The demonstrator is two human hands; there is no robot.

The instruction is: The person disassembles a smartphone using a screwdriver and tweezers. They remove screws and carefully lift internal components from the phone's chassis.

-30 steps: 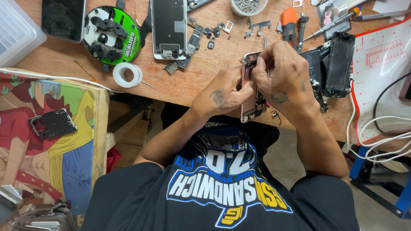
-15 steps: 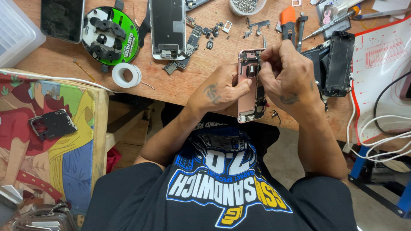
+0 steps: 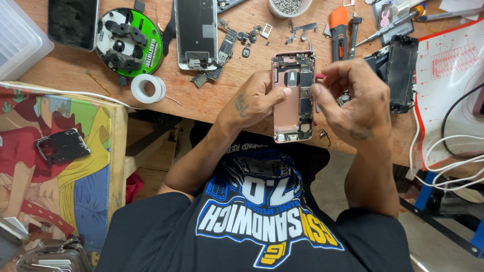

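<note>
In the middle of the frame the left hand (image 3: 254,103) holds an opened pink phone housing (image 3: 293,95) from its left side, with the thumb laid across the inner parts and the other fingers closed behind it. The right hand (image 3: 353,100) is just beside the housing on the right, with fingertips (image 3: 316,93) pinched together at its edge; whether they grip a small part, I cannot tell. The housing is above the wooden table (image 3: 217,98) near its front edge. In the upper part of the frame lie a second phone frame (image 3: 195,30), a green round disc (image 3: 130,40) and a white tape roll (image 3: 147,88) to the left, and a dark phone assembly (image 3: 398,70) to the right
</note>
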